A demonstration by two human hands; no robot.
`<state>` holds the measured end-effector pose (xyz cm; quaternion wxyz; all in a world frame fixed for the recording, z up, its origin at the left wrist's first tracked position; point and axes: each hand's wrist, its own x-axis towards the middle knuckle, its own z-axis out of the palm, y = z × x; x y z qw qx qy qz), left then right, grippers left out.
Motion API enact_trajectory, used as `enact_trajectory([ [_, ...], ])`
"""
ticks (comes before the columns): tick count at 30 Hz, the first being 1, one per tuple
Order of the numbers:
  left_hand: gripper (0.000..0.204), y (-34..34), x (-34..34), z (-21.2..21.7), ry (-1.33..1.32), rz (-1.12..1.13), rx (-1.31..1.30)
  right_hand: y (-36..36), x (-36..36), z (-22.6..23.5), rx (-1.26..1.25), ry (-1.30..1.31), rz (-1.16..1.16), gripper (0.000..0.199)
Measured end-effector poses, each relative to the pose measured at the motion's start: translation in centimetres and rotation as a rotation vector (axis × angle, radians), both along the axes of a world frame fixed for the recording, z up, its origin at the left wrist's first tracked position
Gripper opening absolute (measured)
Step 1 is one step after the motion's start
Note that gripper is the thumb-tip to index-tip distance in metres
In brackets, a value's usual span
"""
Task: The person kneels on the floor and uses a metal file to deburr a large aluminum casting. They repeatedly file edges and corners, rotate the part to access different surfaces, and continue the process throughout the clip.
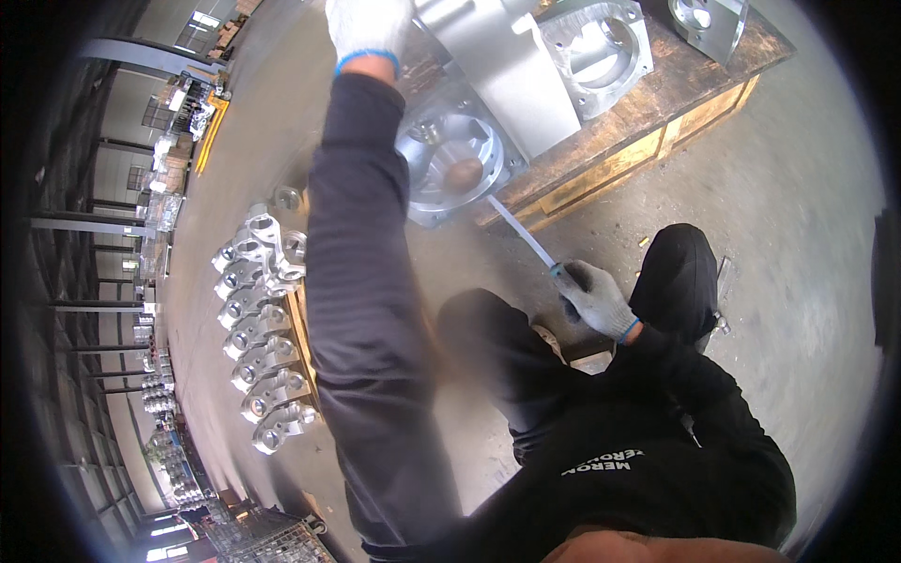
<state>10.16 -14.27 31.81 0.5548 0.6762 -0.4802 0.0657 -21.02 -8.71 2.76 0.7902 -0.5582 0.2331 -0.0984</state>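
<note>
My right hand [596,296], in a white knit glove with a blue cuff, is closed round the handle of a long flat file [526,236]. The file's far end reaches the lower edge of a shiny metal housing [502,174] with a large round bore. My left hand [371,28], gloved the same way, is stretched out far ahead beside the metal parts. Its fingers are cut off by the top of the picture, so their grip is hidden. The housing sits at the near corner of a wooden bench [638,103].
Beyond the housing stand a second bored metal part [601,61] and another flanged piece [709,23]. Left of my left arm, several cast metal brackets [258,338] are lined up on a wooden pallet [302,347]. A wire cage [272,535] is at the lower left.
</note>
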Motion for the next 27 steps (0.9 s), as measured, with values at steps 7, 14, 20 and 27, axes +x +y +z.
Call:
enact_trajectory([
  [7, 0.031, -1.8, 6.5, 1.8, -0.129, 0.179, 0.233, 3.1, 9.8, -1.0, 0.008, -0.051, -0.161, 0.025],
  [14, 0.031, -2.3, 8.0, 1.5, -0.151, 0.218, 0.302, 6.6, 14.2, -0.8, -0.078, -0.167, -0.341, 0.033],
  [20, 0.031, -2.1, 7.6, 1.6, -0.148, 0.220, 0.301, 6.5, 14.5, -0.3, 0.030, -0.141, -0.338, 0.032],
  [27, 0.031, -2.0, 7.3, 1.9, -0.150, 0.224, 0.291, 6.5, 14.7, -0.9, -0.214, -0.069, -0.372, 0.035],
])
